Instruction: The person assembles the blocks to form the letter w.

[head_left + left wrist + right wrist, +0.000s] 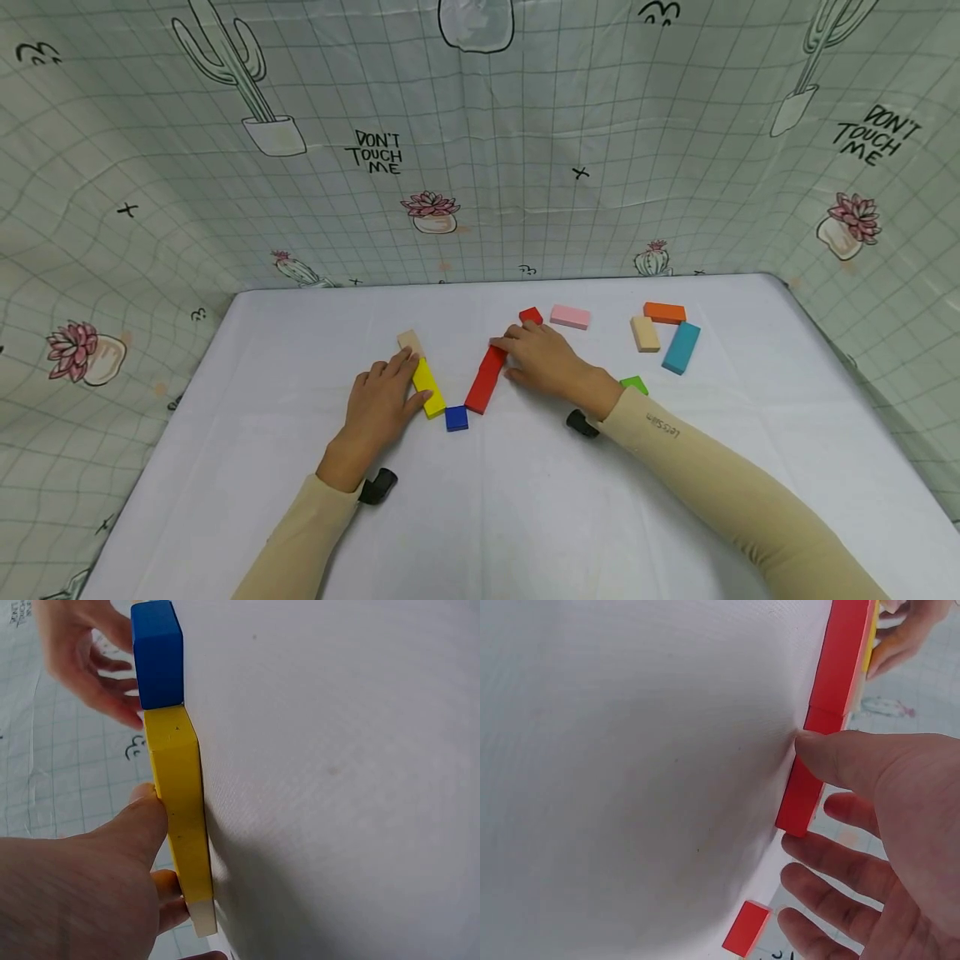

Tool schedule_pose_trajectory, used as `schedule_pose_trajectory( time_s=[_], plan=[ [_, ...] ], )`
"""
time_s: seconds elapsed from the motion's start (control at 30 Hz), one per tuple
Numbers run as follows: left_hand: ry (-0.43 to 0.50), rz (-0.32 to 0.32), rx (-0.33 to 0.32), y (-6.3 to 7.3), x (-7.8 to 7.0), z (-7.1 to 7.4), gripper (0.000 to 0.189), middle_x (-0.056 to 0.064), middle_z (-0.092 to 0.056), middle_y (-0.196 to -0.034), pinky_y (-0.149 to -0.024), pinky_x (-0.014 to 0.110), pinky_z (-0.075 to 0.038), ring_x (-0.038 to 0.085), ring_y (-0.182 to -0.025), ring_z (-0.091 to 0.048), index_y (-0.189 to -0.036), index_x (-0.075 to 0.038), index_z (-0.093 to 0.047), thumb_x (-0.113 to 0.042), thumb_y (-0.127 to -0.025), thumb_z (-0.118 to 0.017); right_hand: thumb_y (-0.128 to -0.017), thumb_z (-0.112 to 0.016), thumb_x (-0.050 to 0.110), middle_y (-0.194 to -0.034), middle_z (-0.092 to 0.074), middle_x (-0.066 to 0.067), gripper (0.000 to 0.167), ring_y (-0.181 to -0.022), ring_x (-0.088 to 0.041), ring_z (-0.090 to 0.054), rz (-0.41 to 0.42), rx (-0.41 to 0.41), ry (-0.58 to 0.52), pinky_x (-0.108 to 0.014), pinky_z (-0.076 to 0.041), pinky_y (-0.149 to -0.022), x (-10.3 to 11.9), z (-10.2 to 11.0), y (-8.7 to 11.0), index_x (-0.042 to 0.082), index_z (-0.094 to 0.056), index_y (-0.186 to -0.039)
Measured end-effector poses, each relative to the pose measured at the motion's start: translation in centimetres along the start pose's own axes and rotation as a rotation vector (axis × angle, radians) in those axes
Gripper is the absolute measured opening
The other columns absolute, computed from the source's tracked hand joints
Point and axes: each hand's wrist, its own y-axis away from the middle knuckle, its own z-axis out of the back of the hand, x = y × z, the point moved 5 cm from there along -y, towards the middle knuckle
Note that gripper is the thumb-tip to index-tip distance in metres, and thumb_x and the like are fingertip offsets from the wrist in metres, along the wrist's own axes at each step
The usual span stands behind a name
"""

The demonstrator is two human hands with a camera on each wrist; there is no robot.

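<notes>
My left hand [381, 402] rests over the yellow block [427, 388], its thumb touching the top and its fingers beside the beige block [409, 341] at the far end. A blue block [457, 418] sits at the yellow block's near end. On the right, two red blocks [482, 390] [840, 660] stand end to end, slanting away from the blue one. My right hand [546, 360] pinches the farther red block [802, 791] between thumb and index finger, its other fingers spread. A separate small red block [746, 928] lies just past those fingers.
Beyond the right hand lies a pink block [570, 317]. Farther right are an orange block [664, 312], a cream block [645, 334] and a teal block [681, 348]. A green block [634, 384] is partly hidden by the right wrist. A printed cloth [510, 217] hangs behind the white table [525, 517].
</notes>
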Motion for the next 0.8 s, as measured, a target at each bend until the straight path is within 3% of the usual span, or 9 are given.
schedule_pose_trajectory(
  time_s=[0.3,0.53,0.8],
  plan=[
    [-0.025,-0.005,0.013,-0.1,-0.1,0.2,0.066,0.017,-0.046,-0.163,-0.115,0.058,-0.042,0.04,-0.139,-0.049,-0.156,-0.003,-0.051,-0.037,-0.102,-0.071,-0.095,-0.08,0.019,-0.135,-0.066,-0.016,0.052,-0.125,-0.034,-0.062,-0.059,0.013,-0.001,-0.049,-0.055,-0.101,-1.2,0.7,0.9,0.007,-0.065,-0.143],
    [-0.049,-0.017,0.03,-0.3,-0.4,0.5,0.066,0.018,-0.046,-0.162,-0.118,0.058,-0.039,0.041,-0.141,-0.046,-0.154,-0.002,-0.052,-0.038,-0.102,-0.071,-0.095,-0.079,0.019,-0.137,-0.065,-0.018,0.052,-0.123,-0.036,-0.06,-0.116,-0.025,-0.007,-0.051,-0.053,-0.102,-3.0,1.5,1.6,0.005,-0.064,-0.143],
    [-0.096,-0.118,-0.059,-0.5,-1.0,1.2,0.062,0.017,-0.054,-0.156,-0.119,0.058,-0.039,0.04,-0.141,-0.048,-0.148,-0.002,-0.059,-0.034,-0.097,-0.078,-0.096,-0.079,0.019,-0.139,-0.064,-0.018,0.048,-0.127,-0.037,-0.058,-0.156,-0.03,-0.012,-0.054,-0.05,-0.108,-4.4,1.8,2.1,0.008,-0.067,-0.141]
  ],
)
